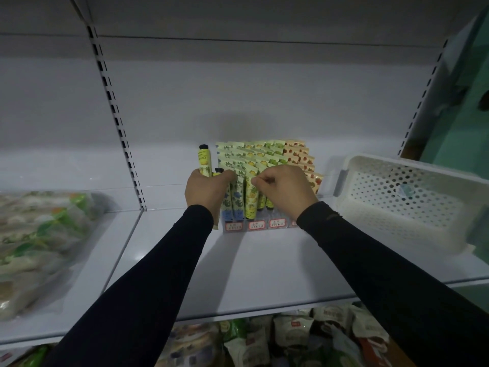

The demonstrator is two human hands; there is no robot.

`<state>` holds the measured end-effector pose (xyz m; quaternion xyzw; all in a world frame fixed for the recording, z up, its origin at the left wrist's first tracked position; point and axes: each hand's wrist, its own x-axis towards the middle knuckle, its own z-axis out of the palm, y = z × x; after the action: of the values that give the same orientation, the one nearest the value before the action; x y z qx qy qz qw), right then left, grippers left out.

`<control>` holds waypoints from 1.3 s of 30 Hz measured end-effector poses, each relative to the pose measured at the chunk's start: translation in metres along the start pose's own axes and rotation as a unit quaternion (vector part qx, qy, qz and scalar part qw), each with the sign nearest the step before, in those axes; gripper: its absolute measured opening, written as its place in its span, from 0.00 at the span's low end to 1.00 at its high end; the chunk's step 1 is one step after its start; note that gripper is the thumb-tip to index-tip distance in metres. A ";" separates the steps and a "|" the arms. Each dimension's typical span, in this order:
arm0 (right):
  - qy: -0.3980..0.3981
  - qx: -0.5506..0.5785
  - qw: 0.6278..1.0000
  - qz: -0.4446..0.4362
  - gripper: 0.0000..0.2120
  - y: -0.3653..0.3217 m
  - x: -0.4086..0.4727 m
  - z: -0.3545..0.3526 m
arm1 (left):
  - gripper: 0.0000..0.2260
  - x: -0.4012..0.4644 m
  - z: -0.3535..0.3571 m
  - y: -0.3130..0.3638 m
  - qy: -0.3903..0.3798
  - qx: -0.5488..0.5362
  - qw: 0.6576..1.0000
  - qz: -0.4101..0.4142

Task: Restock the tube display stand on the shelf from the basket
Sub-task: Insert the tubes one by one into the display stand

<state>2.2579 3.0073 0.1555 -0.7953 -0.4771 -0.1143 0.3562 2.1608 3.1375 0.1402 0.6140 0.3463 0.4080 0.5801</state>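
A clear tube display stand point(267, 224) with red price labels sits mid-shelf, filled with rows of upright yellow, green, blue and orange tubes point(264, 154). My left hand point(205, 192) is at the stand's left edge, shut on yellow tubes with black caps; one yellow tube point(204, 160) sticks up above my fist. My right hand point(284, 190) is over the front rows, fingers pinched on the top of a yellow tube point(250, 200) standing in the stand. The white perforated basket point(402, 205) rests on the shelf to the right, a small pale item inside it.
The white shelf point(254, 271) has bare surface in front of the stand. Bagged goods point(34, 242) lie on the neighbouring shelf at left. Packets point(291, 337) fill the shelf below. Slotted uprights point(119, 123) frame the bay.
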 end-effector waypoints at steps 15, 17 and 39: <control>0.037 0.002 0.999 0.025 0.15 -0.001 -0.002 0.005 | 0.16 -0.004 0.006 -0.001 -0.003 0.025 0.999 0.020; 0.037 -0.003 0.999 0.028 0.16 0.000 -0.001 0.004 | 0.15 -0.005 0.007 -0.001 -0.003 0.019 1.000 0.016; 0.065 0.063 0.995 0.047 0.17 -0.002 -0.011 -0.005 | 0.17 -0.004 0.006 0.002 -0.024 0.007 1.000 -0.014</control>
<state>2.2511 2.9969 0.1546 -0.7837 -0.4214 -0.1185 0.4408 2.1642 3.1309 0.1415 0.6229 0.3438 0.3829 0.5892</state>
